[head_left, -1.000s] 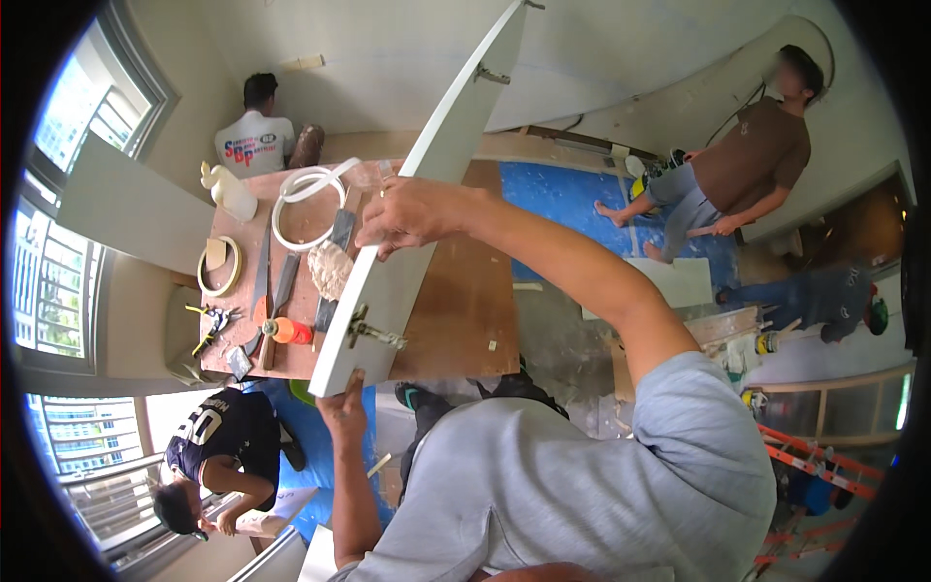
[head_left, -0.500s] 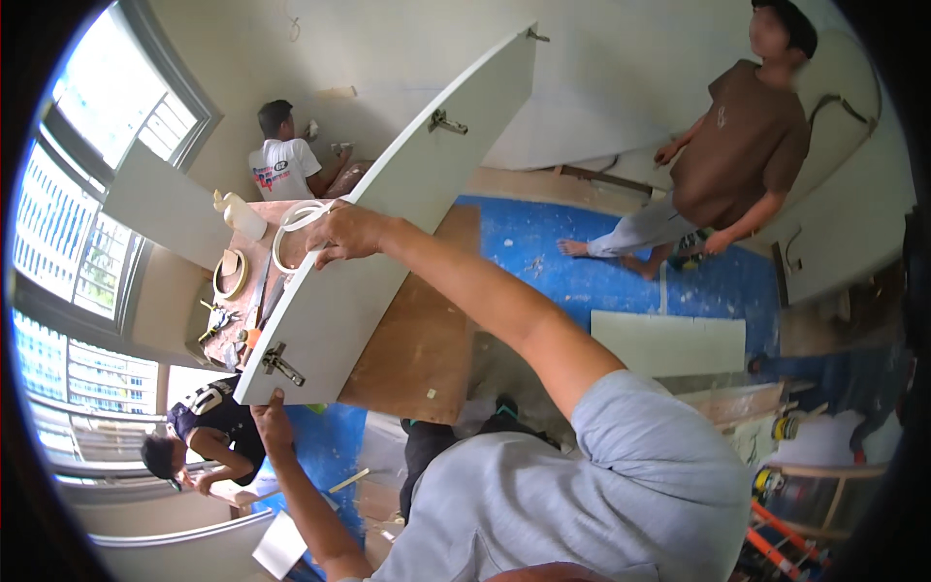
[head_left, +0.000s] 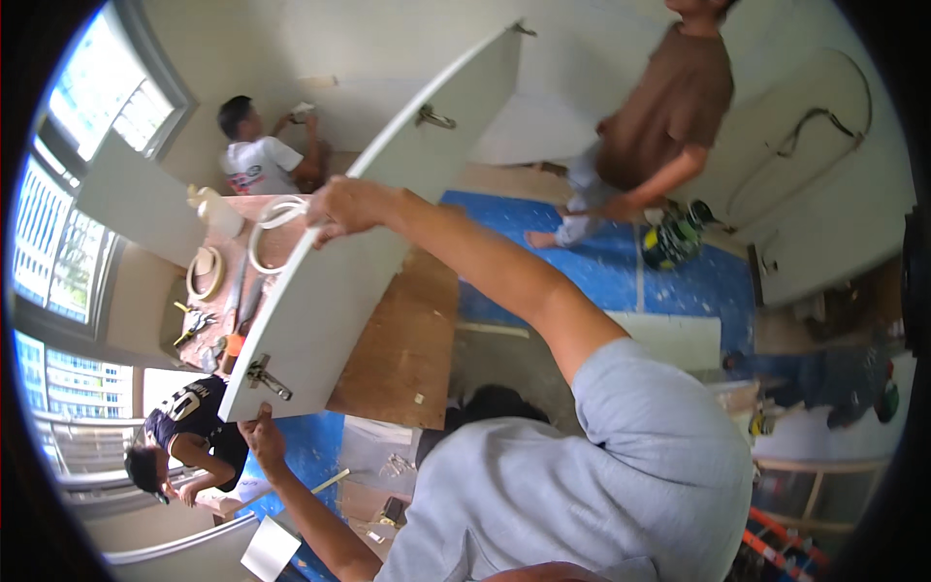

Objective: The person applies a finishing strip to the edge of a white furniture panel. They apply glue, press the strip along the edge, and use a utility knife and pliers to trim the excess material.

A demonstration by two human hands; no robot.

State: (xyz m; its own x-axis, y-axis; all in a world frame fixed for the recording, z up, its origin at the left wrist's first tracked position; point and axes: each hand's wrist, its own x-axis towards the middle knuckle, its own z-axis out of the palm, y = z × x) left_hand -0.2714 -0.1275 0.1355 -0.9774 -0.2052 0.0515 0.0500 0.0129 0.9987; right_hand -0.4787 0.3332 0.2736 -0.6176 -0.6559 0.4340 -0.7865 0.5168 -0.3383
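Right hand (head_left: 341,209) grip closed on white panel (head_left: 359,262) upper edge; left hand (head_left: 262,435) grip closed on lower corner, beside hinge (head_left: 267,376).

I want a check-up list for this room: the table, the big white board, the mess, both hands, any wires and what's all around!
Surface: wooden worktable, its right half bare brown board.
Job's things: long white panel held tilted above the table; metal hinges near both ends.
Clutter: white coiled tubing, a tape roll and small hand tools on the table's left end.
Hands: right hand grips the panel's upper long edge; left hand holds its lower corner.
Cables: a dark cable looped against the far white wall.
Surroundings: windows at left, blue floor sheet, three other people, one standing in a brown shirt, two crouching.
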